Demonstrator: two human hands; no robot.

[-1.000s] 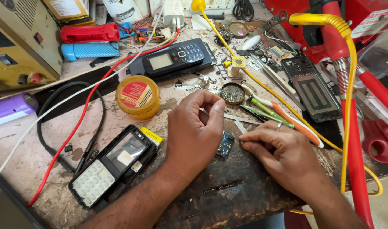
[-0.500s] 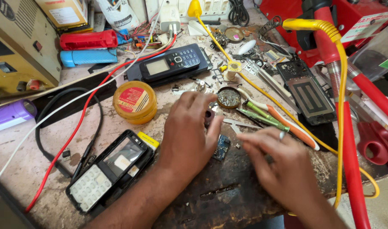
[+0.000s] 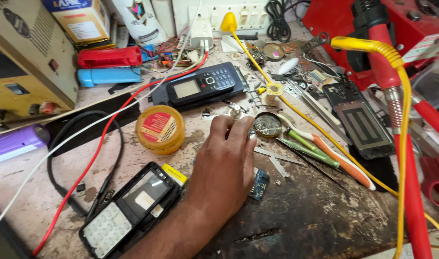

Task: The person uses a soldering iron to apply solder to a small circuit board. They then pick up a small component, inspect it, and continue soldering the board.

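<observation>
Left hand (image 3: 227,163) palm-down, fingers loosely curled, beside small blue circuit board (image 3: 259,184), long axis near-far

- Orange round tin (image 3: 160,128) with a red label, left of the blue circuit board (image 3: 259,184).
- Black keypad phone (image 3: 200,85), grey screen, beyond the tin.
- Yellow cable (image 3: 311,120) right of the tin.

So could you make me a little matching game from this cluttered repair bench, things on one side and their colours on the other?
Things:
1. round tin
2. torch at the left edge
3. keypad phone
4. small circuit board beside the left hand

Colours:
A. black
B. blue
C. orange-yellow
D. purple

Pairs: 1-C, 2-D, 3-A, 4-B
</observation>
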